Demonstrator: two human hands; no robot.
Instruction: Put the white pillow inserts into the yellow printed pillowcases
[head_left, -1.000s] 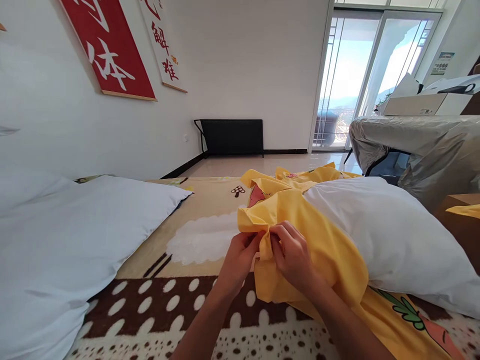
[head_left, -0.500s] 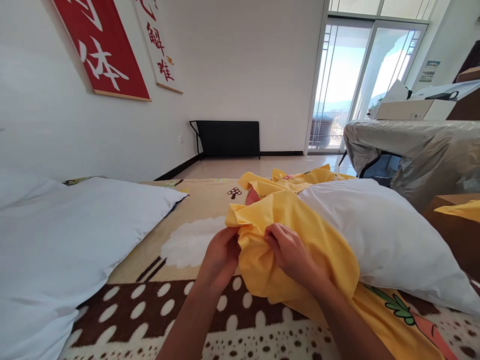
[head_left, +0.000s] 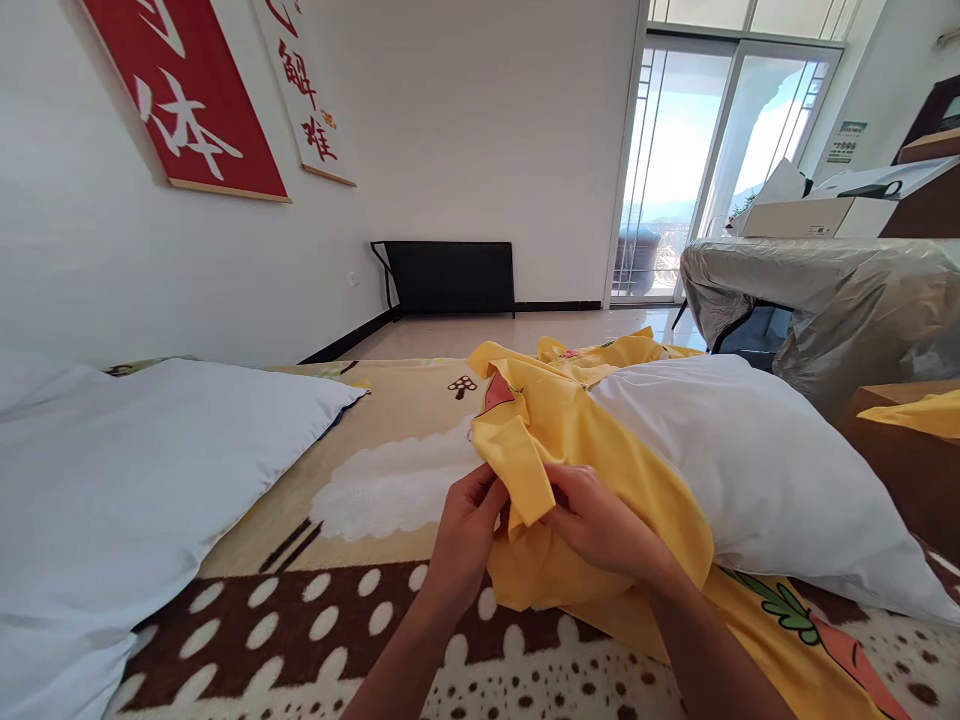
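Both my hands grip a bunched yellow pillowcase [head_left: 637,480] printed with carrots, at the middle of the head view. My left hand [head_left: 469,525] pinches its edge from the left. On the other side, my right hand [head_left: 592,515] has its fingers closed on a fold, with a flap of cloth hanging between the two hands. Beside the cloth lies a white pillow [head_left: 757,460], its left end covered by the yellow fabric. Whether the pillow sits inside the pillowcase or under it, I cannot tell. Some fingertips are hidden behind folds.
A second white pillow [head_left: 150,480] lies at the left. Everything rests on a patterned blanket [head_left: 322,610]. At the right stand a plastic-covered table [head_left: 817,270] with boxes on it and a cardboard box [head_left: 877,450] with yellow cloth. A black folded frame [head_left: 450,278] leans by the wall.
The pillowcase edge between my hands has turned over into a hanging flap, showing more of the red print. Both hands have moved slightly lower, and the view has shifted a little.
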